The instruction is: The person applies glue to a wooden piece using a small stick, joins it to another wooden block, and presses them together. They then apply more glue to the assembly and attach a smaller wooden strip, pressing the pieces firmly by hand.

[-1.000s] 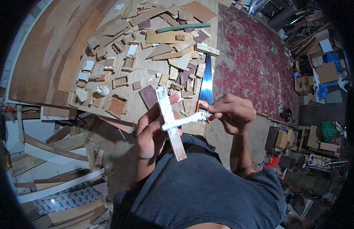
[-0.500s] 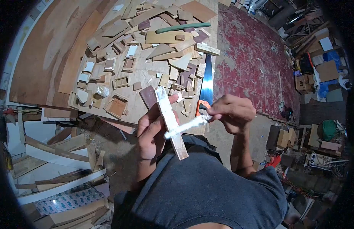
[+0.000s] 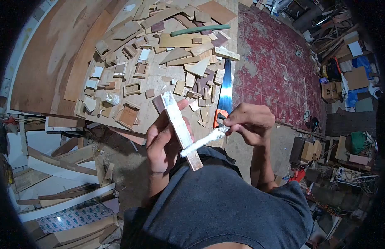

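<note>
My left hand (image 3: 161,141) is wrapped round a narrow wooden strip (image 3: 178,124), whose upper face is coated with something white. The strip slants from upper left to lower right in front of my shirt. Between thumb and fingers, my right hand (image 3: 251,124) pinches one end of a thin white-coated stick (image 3: 205,140). Its other end lies over the lower part of the strip. A handsaw (image 3: 225,93) with an orange handle rests on the workbench just beyond my right hand. Behind the strip, a dark reddish block (image 3: 158,103) is partly hidden.
Many wood offcuts and small open wooden boxes (image 3: 127,115) cover the workbench (image 3: 153,74). A green curved strip (image 3: 200,30) lies near its back. Scrap boards (image 3: 61,164) are piled at lower left. Red worn flooring (image 3: 269,70) and shelves of clutter are on the right.
The coated strip and my left hand have shifted slightly left. The free end of the white stick is slightly lower, nearer the strip's bottom end.
</note>
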A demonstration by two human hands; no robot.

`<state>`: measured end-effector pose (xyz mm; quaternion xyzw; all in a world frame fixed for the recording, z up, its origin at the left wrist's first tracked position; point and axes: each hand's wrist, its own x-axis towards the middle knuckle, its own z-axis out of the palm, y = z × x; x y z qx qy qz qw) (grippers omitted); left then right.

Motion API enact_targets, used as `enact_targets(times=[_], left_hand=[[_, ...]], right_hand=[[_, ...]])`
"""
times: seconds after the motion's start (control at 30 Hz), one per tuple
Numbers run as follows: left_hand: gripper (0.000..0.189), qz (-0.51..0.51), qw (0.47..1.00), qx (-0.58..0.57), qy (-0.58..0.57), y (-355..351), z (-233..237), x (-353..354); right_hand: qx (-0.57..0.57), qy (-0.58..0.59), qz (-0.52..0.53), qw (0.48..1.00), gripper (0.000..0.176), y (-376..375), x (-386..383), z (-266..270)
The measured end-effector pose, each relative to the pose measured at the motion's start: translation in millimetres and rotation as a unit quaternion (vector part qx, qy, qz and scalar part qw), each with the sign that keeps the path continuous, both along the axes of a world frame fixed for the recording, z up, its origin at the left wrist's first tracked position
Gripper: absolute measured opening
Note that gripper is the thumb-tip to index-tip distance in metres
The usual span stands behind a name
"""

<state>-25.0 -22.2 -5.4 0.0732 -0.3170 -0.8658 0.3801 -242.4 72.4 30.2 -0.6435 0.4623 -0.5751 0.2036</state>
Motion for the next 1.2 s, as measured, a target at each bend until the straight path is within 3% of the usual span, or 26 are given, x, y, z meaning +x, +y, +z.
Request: enact_targets(times=[0.07, 0.17, 0.23, 0.3, 0.37, 0.43, 0.53, 0.63, 0.77, 0.87, 1.2], left_hand=[[0.074, 0.029, 0.998, 0.013, -0.045, 2, 5, -2], [0.073, 0.070, 0.996, -0.018, -0.053, 2, 2, -4], [0.073, 0.059, 0.997, -0.006, -0.053, 3, 10, -3], [0.072, 0.087, 0.991, -0.015, -0.105, 5, 15, -4], [0.070, 0.082, 0.993, -0.015, -0.084, 3, 7, -4], [0.059, 0.048, 0.997, -0.067, 0.005, -3, -1, -2], [0.061, 0.043, 0.998, -0.043, 0.016, -1, -2, -3], [0.063, 0.104, 0.991, -0.083, -0.025, 0, -8, -3], [0.062, 0.145, 0.984, -0.102, -0.030, 3, -8, -2], [0.060, 0.164, 0.977, -0.130, -0.038, 2, -7, -2], [0.055, 0.158, 0.982, -0.092, -0.052, 4, -5, -3]], right_hand=[[-0.009, -0.023, -0.007, 1.000, 0.009, -1, -1, 0], [-0.026, -0.036, -0.043, 0.998, 0.009, -3, 0, 2], [0.010, -0.109, -0.081, 0.991, 0.010, -3, 4, -1], [0.024, -0.104, -0.097, 0.990, 0.011, -4, 4, 0], [-0.002, -0.010, -0.054, 0.998, 0.011, -4, -1, 0], [0.008, -0.020, -0.038, 0.999, 0.011, -1, -2, 1], [-0.011, -0.055, -0.036, 0.998, 0.009, 2, -5, 2], [0.023, -0.134, -0.106, 0.985, 0.009, 7, 0, 1], [0.043, -0.100, -0.134, 0.985, 0.010, 11, 7, 2], [0.047, -0.036, -0.136, 0.989, 0.010, 13, 6, 7], [0.051, -0.095, -0.106, 0.988, 0.009, 17, 7, 0]])
